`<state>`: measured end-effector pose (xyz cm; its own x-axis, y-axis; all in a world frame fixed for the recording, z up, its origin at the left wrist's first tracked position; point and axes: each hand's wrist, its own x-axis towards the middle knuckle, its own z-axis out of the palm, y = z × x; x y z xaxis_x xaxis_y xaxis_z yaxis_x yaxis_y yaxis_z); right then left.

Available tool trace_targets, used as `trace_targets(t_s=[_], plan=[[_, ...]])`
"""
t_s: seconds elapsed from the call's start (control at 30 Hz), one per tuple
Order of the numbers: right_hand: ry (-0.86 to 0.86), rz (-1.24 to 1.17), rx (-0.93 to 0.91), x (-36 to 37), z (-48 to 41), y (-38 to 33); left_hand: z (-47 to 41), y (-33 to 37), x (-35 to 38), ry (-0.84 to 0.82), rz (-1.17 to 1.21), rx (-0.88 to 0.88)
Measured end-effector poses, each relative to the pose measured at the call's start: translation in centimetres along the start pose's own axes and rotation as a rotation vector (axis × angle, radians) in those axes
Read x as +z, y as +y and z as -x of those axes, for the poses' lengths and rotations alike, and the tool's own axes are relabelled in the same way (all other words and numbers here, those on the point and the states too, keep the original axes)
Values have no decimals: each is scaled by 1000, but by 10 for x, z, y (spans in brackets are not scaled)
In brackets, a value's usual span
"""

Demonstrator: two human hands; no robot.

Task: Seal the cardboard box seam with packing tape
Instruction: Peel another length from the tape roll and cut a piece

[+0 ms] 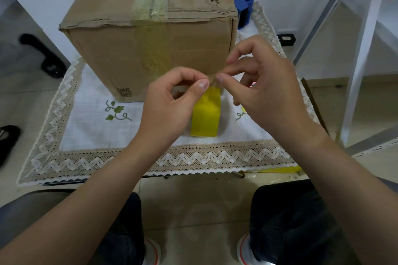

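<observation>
A closed cardboard box [120, 49] stands on the table, with yellowish clear tape [154, 3] running along its top seam and down the front face. A yellow roll of packing tape [205, 120] stands on the cloth right in front of the box. Above the roll, my left hand [170, 105] and my right hand [262, 90] meet. The thumb and forefinger of each hand pinch a short, crumpled strip of clear tape between them, just in front of the box's lower front face.
A white tablecloth with a lace border [150, 162] covers the small table. A blue tape dispenser [244, 6] sits behind the box's right corner. White shelving [361, 60] rises on the right. Dark shoes [49, 57] lie on the floor at left. My knees are below the table edge.
</observation>
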<state>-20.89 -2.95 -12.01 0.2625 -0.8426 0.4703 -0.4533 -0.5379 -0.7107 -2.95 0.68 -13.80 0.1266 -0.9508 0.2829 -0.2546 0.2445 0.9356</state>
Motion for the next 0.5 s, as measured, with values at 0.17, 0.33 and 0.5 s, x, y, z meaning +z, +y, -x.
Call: trace_targets(t_s=[0.17, 0.33, 0.5], plan=[[21, 136, -105, 8, 3, 6, -1, -4, 0, 42, 20, -24], [1, 154, -76, 9, 0, 12, -2, -5, 0, 39, 25, -30], [3, 86, -32, 15, 1, 17, -4, -8, -1, 55, -43, 42]])
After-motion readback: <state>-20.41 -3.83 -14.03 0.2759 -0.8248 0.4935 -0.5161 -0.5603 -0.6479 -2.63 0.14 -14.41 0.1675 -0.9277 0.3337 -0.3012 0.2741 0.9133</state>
